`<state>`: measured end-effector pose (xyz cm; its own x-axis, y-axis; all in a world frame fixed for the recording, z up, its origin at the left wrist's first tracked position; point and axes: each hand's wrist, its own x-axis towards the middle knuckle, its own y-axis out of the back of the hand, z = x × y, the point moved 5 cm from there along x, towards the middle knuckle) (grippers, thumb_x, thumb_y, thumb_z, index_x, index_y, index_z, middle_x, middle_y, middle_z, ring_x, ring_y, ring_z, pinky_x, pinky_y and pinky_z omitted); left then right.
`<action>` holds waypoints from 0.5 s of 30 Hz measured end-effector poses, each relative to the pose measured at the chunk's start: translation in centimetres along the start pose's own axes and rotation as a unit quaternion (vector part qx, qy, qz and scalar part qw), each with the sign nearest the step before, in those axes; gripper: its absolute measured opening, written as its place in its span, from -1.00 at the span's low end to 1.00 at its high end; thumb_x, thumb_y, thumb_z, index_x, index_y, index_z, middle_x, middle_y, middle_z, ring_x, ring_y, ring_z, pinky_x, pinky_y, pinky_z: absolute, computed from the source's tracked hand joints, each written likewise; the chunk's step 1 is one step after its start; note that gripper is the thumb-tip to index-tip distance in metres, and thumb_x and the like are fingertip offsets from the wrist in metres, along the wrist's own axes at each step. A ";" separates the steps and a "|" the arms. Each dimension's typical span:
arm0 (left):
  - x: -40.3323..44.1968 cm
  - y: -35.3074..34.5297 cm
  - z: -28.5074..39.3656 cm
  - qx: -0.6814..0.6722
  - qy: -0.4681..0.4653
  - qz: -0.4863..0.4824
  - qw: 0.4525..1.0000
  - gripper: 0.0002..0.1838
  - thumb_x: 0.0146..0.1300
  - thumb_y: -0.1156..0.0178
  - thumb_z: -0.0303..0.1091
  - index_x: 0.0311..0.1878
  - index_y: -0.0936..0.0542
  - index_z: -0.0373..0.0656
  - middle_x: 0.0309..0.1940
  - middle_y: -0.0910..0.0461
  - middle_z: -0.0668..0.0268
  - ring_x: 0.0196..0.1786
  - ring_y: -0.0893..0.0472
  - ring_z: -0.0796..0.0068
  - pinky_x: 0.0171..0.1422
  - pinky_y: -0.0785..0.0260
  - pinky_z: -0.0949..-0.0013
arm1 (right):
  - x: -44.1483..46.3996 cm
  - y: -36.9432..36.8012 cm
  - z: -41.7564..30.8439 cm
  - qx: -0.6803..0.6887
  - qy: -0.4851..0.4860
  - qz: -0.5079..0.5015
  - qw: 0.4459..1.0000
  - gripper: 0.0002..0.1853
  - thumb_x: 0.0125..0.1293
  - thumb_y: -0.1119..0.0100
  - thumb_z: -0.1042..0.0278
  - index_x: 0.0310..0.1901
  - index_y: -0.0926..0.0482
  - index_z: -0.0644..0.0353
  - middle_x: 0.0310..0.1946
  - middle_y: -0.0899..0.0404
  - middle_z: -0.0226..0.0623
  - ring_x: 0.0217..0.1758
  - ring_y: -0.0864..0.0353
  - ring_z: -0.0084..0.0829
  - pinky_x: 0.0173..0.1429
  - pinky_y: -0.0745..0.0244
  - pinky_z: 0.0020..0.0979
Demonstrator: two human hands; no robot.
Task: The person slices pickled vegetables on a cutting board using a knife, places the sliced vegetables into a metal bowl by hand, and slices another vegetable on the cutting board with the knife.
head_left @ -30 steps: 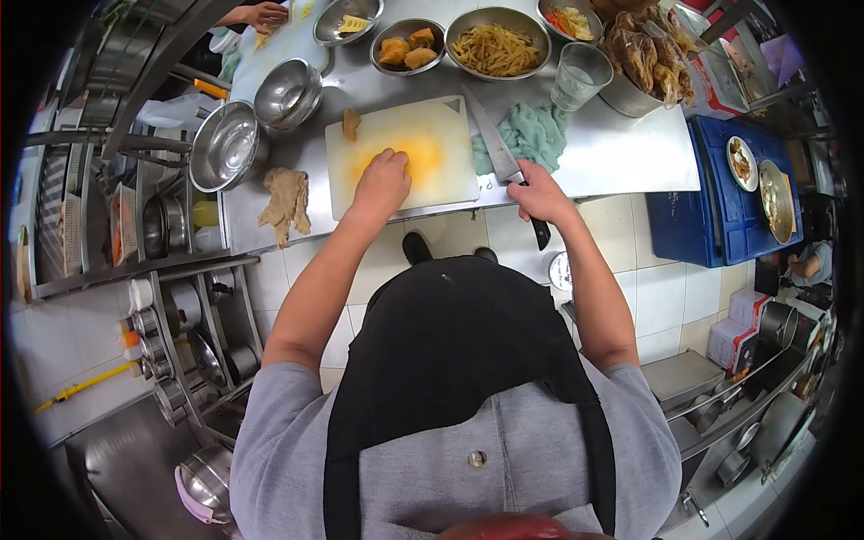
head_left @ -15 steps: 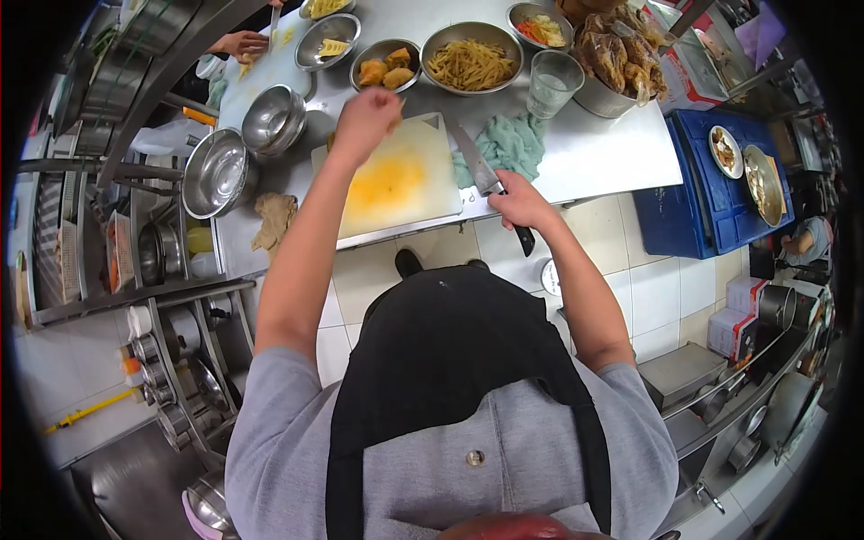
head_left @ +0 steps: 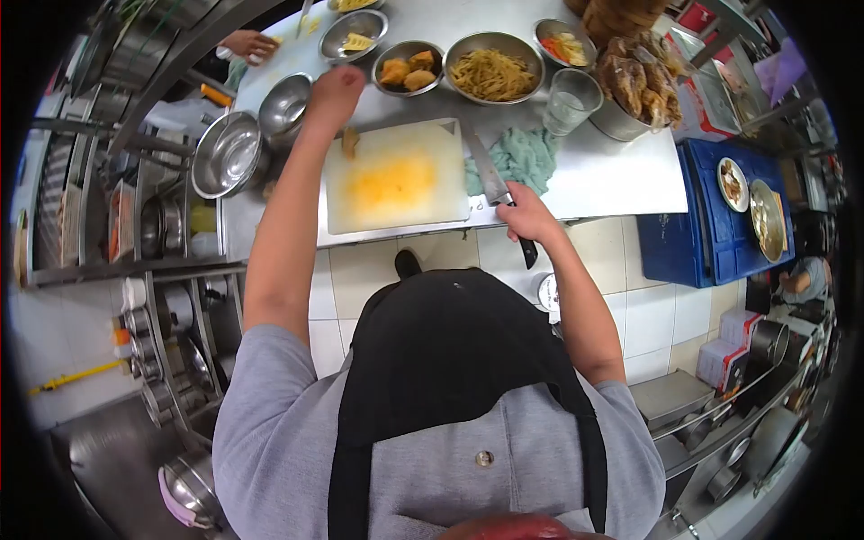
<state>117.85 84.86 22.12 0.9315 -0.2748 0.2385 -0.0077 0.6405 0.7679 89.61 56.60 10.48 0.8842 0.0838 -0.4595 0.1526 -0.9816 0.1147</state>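
My right hand (head_left: pixel 529 218) is wrapped around the black handle of a kitchen knife (head_left: pixel 486 171), whose blade lies over the steel table beside the cutting board. My left hand (head_left: pixel 337 94) looks curled closed above the table, between the cutting board and the small steel bowls; anything inside its fingers is hidden. Yellow-orange stains mark the white cutting board (head_left: pixel 441 202), and a small brownish piece (head_left: pixel 349 142) sits at its upper left edge. A crumpled green cloth (head_left: pixel 522 157) lies right of the knife blade.
Along the back stand a bowl of orange-yellow chunks (head_left: pixel 407 69), a bowl of yellowish strips (head_left: pixel 493 75), a bowl of cut vegetables (head_left: pixel 564 45), a clear container (head_left: pixel 572 99) and a pot heaped with browned poultry (head_left: pixel 634 85). Empty steel bowls (head_left: pixel 227 155) sit left. Another person's hand (head_left: pixel 249 45) is upper left.
My left hand has moved left, from above the board's top edge toward the steel bowls. The view has shifted slightly. My right hand keeps its grip on the knife.
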 end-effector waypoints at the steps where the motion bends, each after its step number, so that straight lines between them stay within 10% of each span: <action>1: -1.4 0.6 -2.9 0.062 0.042 -0.036 0.997 -0.66 0.37 -0.29 -0.14 -0.06 -0.74 -0.26 -0.16 -0.81 0.01 -0.04 -0.79 -0.01 0.11 -0.60 0.09 | 0.1 0.1 0.1 -0.004 -0.002 0.002 1.000 -0.61 0.32 -0.07 0.51 0.17 -0.48 0.41 -0.46 -0.54 -0.27 -0.71 -0.51 -0.44 -0.56 -0.45 -0.32; 9: -9.1 -3.1 -8.3 0.106 0.169 -0.111 0.974 -0.59 0.29 -0.37 -0.13 0.05 -0.69 -0.24 0.00 -0.75 -0.06 0.11 -0.71 -0.11 0.21 -0.54 0.03 | 0.5 -0.2 0.1 -0.033 -0.026 0.004 0.999 -0.55 0.31 -0.09 0.47 0.22 -0.48 0.46 -0.40 -0.55 -0.21 -0.70 -0.50 -0.41 -0.54 -0.44 -0.28; 15: -11.4 -3.2 -2.6 0.020 -0.026 -0.095 0.995 -0.71 0.21 -0.33 -0.41 0.00 -0.60 -0.22 -0.01 -0.59 0.07 0.12 -0.61 -0.06 0.24 -0.51 0.00 | -0.8 -1.4 -0.7 -0.057 -0.054 0.064 0.995 -0.54 0.32 -0.10 0.46 0.25 -0.50 0.38 -0.45 -0.54 -0.24 -0.68 -0.50 -0.43 -0.55 -0.45 -0.30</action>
<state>108.24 87.77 15.38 0.8975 -0.4252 0.1170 0.1510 0.5455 0.8244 88.95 58.05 11.28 0.8482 -0.0647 -0.5256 0.0966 -0.9570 0.2737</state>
